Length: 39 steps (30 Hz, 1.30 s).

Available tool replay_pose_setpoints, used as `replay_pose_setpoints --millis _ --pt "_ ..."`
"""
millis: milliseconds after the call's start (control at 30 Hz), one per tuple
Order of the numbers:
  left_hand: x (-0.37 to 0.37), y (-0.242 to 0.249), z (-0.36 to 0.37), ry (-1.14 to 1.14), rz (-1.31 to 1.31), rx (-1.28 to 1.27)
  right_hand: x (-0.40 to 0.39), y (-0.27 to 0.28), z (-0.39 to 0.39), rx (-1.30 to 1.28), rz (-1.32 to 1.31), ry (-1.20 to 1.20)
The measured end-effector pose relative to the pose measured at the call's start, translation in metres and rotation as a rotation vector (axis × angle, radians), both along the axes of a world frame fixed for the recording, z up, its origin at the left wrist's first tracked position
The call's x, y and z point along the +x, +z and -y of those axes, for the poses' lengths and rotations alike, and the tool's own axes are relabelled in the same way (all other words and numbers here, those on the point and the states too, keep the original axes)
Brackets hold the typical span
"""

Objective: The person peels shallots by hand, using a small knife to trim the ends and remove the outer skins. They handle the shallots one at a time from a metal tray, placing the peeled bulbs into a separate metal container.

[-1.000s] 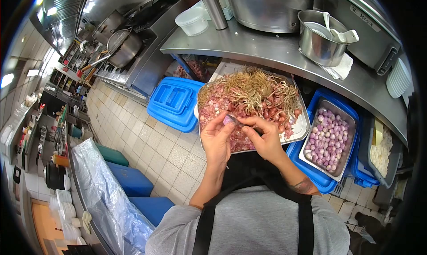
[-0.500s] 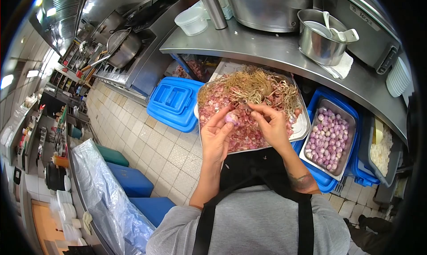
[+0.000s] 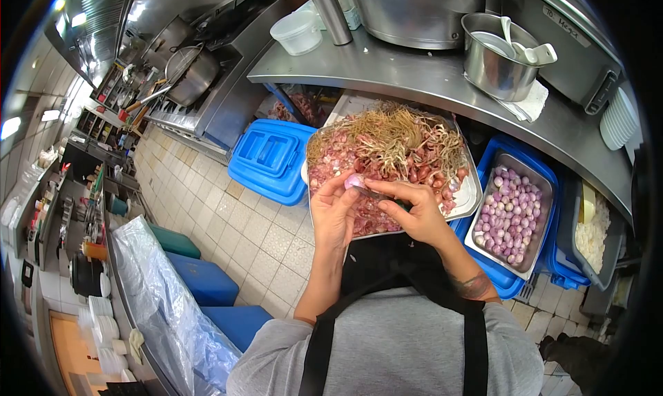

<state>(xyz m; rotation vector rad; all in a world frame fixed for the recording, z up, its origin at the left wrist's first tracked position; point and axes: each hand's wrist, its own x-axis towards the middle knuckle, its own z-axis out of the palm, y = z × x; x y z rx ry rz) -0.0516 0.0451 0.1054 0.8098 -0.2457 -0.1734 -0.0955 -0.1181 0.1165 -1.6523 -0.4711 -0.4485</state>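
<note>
My left hand point(image 3: 333, 213) pinches a pink-purple shallot point(image 3: 354, 181) above the near part of a large tray. Beside it my right hand point(image 3: 416, 213) is closed round a small knife point(image 3: 373, 194), whose blade touches the shallot. Under both hands the tray point(image 3: 472, 213) holds loose reddish skins point(image 3: 373, 223) at the front and unpeeled shallots with dry stringy roots point(image 3: 397, 137) at the back. Peeled shallots point(image 3: 512, 213) fill a metal pan point(image 3: 545, 240) to the right.
A blue lid point(image 3: 268, 162) lies left of the tray. Beyond it a steel counter point(image 3: 407, 71) carries a pot with ladles point(image 3: 498, 71) and a white tub point(image 3: 298, 35). A grey bin point(image 3: 602, 258) stands far right. Another person's dark-clad legs point(image 3: 577, 358) show at lower right.
My right hand has moved down and left against the shallot, and the knife now shows. The shallot has shifted slightly in my left hand. The other person's legs have moved a little.
</note>
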Motion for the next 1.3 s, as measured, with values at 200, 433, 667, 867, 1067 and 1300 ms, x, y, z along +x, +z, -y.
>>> replay_pose_setpoints --millis 200,433,667,867,1067,1300 --pt "0.000 -0.003 -0.001 0.016 0.000 0.010 0.000 -0.001 -0.001 0.077 -0.090 0.033" --pt "0.000 0.004 -0.001 -0.092 0.001 0.054 0.007 -0.007 0.005 0.493 -0.516 0.264" --pt "-0.002 0.006 0.002 -0.074 -0.004 0.092 0.018 -0.014 -0.003 0.110 -0.074 -0.104" --pt "0.002 -0.001 -0.002 -0.045 0.043 0.105 0.002 0.005 -0.004 0.024 -0.062 0.016" --pt "0.000 0.000 -0.003 -0.067 0.053 0.107 0.002 0.004 0.000 -0.040 -0.063 0.014" --pt "0.000 0.003 -0.003 -0.141 0.085 0.208 0.014 -0.007 0.011 0.573 -0.511 0.278"
